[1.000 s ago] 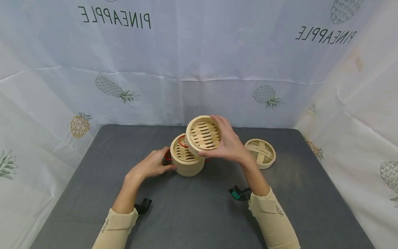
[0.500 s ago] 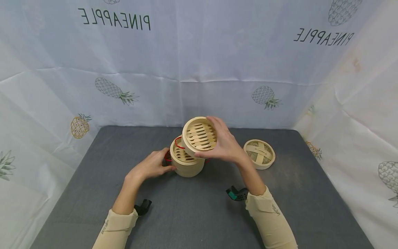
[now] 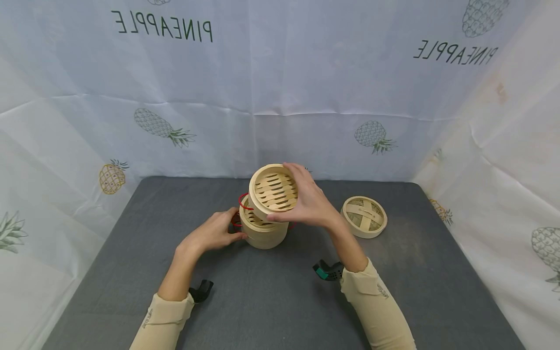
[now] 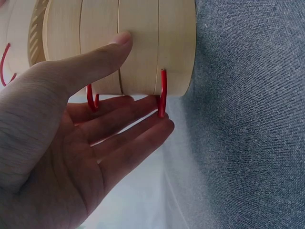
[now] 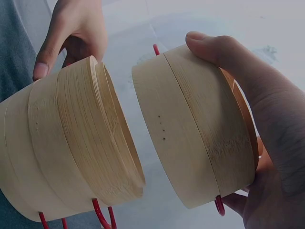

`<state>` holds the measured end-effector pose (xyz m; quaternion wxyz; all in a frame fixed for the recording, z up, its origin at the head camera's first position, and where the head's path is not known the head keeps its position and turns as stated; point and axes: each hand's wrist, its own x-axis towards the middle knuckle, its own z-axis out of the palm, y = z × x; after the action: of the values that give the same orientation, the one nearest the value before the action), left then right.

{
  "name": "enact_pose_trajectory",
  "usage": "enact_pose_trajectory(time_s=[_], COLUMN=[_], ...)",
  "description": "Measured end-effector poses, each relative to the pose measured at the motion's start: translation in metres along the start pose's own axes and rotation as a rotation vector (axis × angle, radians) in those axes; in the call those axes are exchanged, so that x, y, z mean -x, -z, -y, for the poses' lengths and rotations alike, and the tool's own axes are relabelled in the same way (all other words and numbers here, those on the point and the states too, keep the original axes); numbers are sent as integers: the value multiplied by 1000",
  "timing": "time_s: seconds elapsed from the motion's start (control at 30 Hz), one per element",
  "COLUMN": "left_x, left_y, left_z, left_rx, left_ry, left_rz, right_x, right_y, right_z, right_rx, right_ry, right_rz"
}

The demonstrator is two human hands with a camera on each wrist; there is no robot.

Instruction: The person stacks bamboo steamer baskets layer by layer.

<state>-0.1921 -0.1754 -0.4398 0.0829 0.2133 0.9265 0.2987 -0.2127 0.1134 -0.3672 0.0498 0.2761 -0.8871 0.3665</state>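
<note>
From here I see a dark grey, woven-textured surface [image 3: 258,306] carrying an upright bamboo steamer stack [image 3: 265,238] toward its far edge and, apart to the right, a round lid [image 3: 365,217] with crossed strips.

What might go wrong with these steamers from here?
Crooked seating: the right grip holds the upper steamer tilted above the lower steamer, a gap showing between, so it may land uneven.
Sliding: the left grip holds the lower steamer from one side only; an off-centre bump might shift it.
</note>
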Motion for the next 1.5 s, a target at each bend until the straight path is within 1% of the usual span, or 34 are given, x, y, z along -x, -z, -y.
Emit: enact_pose_trajectory(time_s=[0.13, 0.3, 0.83, 1.5], left_x=[0, 1, 3, 4], left_y=[0, 0, 0, 1], left_z=[0, 1, 2, 2], left_rx=[3, 11, 32, 41], left_ry=[-1, -20, -69, -74], left_rz=[1, -8, -22, -28], right_x=[-1, -3, -7, -7], right_y=[-3, -8, -17, -23], right_z=[2, 3, 5, 7], right_rx=[-3, -6, 13, 11], right_ry=[8, 11, -21, -22], right_rz=[4, 9, 46, 58])
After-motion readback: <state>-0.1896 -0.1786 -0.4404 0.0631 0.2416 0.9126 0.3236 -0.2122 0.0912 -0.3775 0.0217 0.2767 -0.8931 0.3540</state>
